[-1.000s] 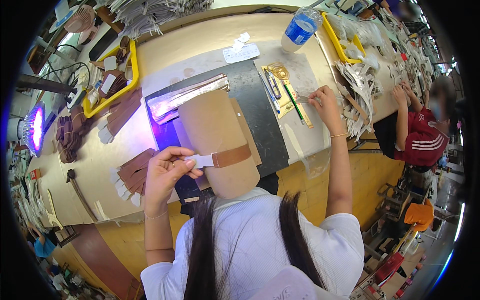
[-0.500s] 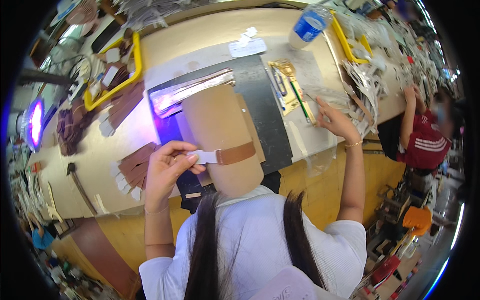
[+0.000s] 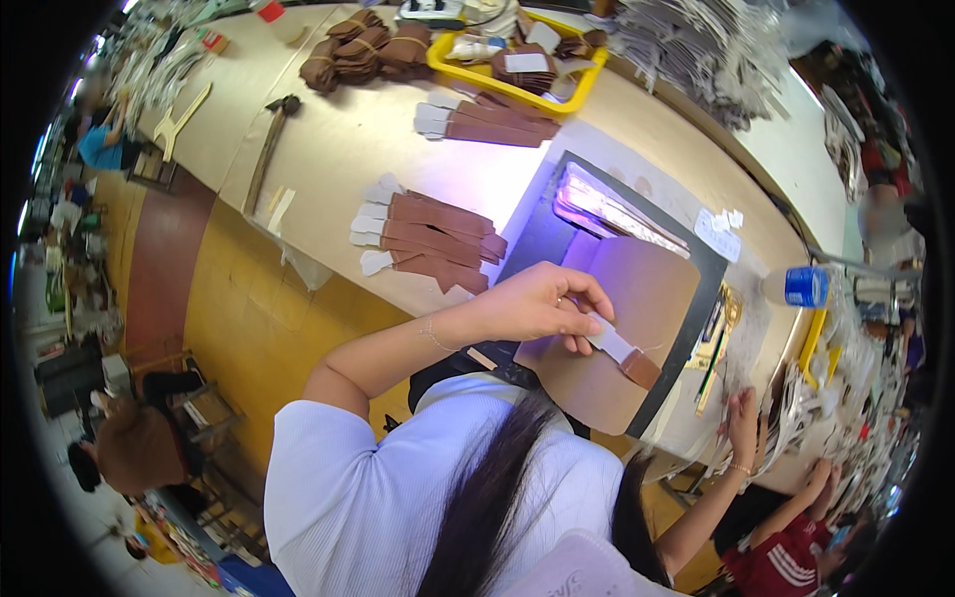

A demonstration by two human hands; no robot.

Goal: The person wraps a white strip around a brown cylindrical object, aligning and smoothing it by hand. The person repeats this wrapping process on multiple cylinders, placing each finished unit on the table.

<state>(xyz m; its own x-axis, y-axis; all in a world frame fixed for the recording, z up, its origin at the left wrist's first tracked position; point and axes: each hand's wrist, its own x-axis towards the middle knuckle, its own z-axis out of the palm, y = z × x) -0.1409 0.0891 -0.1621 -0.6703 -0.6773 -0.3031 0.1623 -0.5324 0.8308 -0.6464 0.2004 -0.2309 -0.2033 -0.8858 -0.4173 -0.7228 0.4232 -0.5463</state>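
Observation:
My left hand point(image 3: 557, 306) pinches the white end of a short brown strap point(image 3: 640, 369) between thumb and fingers. The strap lies across a curved tan sheet point(image 3: 652, 289), which rests partly on the black mat point(image 3: 711, 269) and overhangs the table's front edge. A loose thread shows beside the strap. Farther right, my right hand point(image 3: 742, 426) is near pale strips at the table edge, its fingers drawn together. What they hold, if anything, is too small to make out.
Fanned brown straps point(image 3: 438, 237) with white ends lie left of the mat, with more straps point(image 3: 492, 121) behind. A yellow tray point(image 3: 589, 82), a hammer point(image 3: 265, 164), a bottle point(image 3: 799, 287) and pens point(image 3: 710, 368) are on the table. A person in red point(image 3: 781, 557) works at the right.
The view has swung left, so the table appears rotated. My left hand still grips the strap's white end. My right hand, which had a thin pointed tool, now appears farther right and lower.

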